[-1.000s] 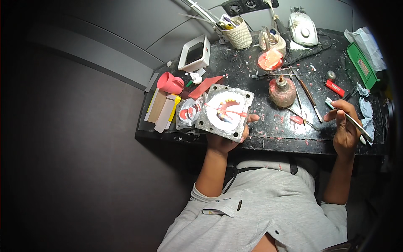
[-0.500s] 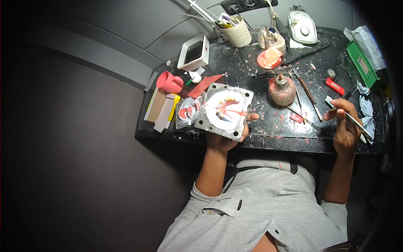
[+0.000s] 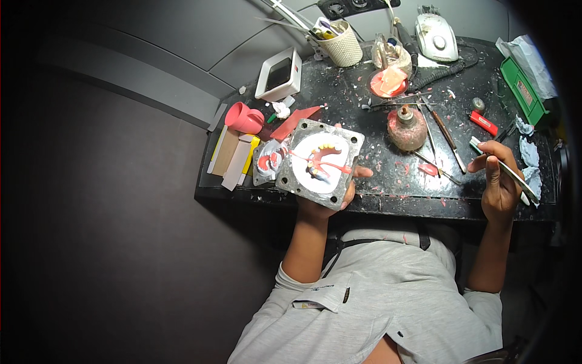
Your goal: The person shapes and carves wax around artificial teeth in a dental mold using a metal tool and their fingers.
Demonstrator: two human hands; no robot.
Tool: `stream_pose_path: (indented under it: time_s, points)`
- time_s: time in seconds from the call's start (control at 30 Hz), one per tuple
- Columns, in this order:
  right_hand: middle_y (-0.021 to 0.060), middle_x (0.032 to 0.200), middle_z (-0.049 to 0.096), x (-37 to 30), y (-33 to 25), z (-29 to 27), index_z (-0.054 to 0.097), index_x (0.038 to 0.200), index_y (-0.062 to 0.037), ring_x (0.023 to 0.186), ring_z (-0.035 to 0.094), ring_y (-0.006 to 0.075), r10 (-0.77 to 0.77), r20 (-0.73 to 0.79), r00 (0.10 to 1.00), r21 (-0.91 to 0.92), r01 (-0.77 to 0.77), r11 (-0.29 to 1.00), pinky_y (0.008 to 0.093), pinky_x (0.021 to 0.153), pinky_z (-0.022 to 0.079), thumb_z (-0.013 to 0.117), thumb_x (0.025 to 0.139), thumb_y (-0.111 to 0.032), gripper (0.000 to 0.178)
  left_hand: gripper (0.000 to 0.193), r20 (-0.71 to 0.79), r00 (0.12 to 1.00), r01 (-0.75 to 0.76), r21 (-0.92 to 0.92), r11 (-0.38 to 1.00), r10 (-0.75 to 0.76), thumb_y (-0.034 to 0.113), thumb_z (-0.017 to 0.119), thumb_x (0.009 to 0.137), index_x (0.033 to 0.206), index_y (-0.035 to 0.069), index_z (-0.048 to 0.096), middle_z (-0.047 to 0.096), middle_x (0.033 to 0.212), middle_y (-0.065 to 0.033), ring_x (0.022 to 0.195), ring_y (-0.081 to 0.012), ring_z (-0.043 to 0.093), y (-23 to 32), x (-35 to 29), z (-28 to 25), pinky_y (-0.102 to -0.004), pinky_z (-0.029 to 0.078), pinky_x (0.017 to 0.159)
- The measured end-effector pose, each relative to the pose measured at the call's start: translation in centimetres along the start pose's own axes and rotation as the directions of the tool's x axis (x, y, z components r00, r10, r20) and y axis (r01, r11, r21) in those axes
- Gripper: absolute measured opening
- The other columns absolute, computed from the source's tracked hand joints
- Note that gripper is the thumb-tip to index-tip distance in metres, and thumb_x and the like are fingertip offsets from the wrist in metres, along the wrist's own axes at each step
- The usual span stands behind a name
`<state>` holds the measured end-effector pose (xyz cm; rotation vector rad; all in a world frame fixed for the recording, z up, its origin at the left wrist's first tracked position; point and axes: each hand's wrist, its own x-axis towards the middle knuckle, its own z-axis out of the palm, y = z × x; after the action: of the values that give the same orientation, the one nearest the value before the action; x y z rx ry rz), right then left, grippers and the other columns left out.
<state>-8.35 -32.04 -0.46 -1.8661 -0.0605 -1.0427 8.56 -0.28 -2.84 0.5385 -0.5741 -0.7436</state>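
The left hand (image 3: 317, 208) gripped a square metal mould (image 3: 306, 191) from beneath, its plaster (image 3: 303, 159) and teeth (image 3: 329, 147) facing up, over the near edge of the surface (image 3: 333, 91). It lay well leftward of the right hand (image 3: 500, 191), whose fingers grasped a slim brush (image 3: 519, 181) slanting down rightward, bristled end nearer the mould.

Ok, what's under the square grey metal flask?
Under the flask: the bare left hand. Fingers show past its right edge, the wrist below; the palm is covered, as is the black worktop behind.
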Motion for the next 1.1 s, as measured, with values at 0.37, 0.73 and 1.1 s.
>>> stream_pose_path:
  time_s: [0.37,0.73,1.1]
  points:
    - [0.0092,0.077,0.069,-0.1,0.2,0.1,0.065,0.113,0.0041,0.070,0.066,0.0130,-0.006,-0.008,1.000,0.019,0.006,1.000,0.0256,0.068,0.049,0.053,0.109,-0.023,0.030,0.091,0.224,0.969,0.193,-0.409,0.892,-0.107,0.076,0.035,0.097,0.166,0.024,0.007,0.035,0.129,-0.0622,0.066,-0.0582,0.065,0.6,0.3,-1.3,-0.0523,0.052,0.042]
    - [0.0095,0.077,0.069,-0.1,0.2,0.1,0.066,0.113,0.0039,0.069,0.066,0.0126,-0.015,-0.010,1.000,0.008,0.015,1.000,0.0253,0.067,0.048,0.053,0.109,-0.024,0.031,0.087,0.223,0.966,0.210,-0.378,0.902,-0.132,0.074,0.035,0.098,0.166,0.027,0.006,0.035,0.125,-0.0643,0.065,-0.0558,0.067,0.4,0.2,-1.5,-0.0504,0.054,0.043]
    - [0.0092,0.077,0.068,0.0,0.2,0.2,0.065,0.113,0.0047,0.070,0.066,0.0126,0.000,-0.013,1.000,0.024,0.000,1.000,0.0247,0.066,0.047,0.052,0.109,-0.023,0.031,0.080,0.094,0.986,0.159,-0.291,0.943,-0.137,0.069,0.032,0.102,0.166,0.025,0.009,0.041,0.114,-0.0645,0.053,-0.0480,0.066,0.6,0.3,-0.3,-0.0445,0.048,0.035]
